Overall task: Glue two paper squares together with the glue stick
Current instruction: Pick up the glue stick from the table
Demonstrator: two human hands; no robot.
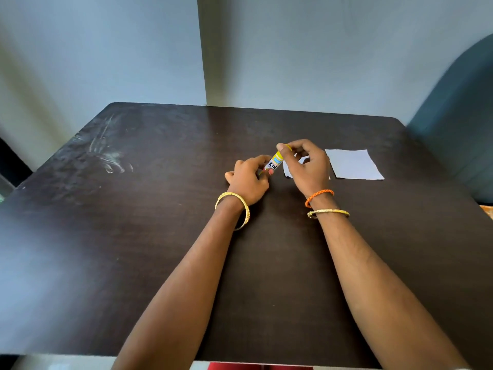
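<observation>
A yellow and white glue stick (274, 162) is held tilted above the dark table (160, 209), between both hands. My left hand (248, 180) pinches its lower end. My right hand (306, 166) pinches its yellow upper end with thumb and fingers. One white paper square (354, 164) lies flat on the table to the right of my right hand. A second white paper square (288, 170) lies under my right hand, and only its left corner shows.
Pale scratch marks (106, 153) cover the table's far left part. A teal chair (458, 124) stands at the right edge. Grey walls rise right behind the table's far edge.
</observation>
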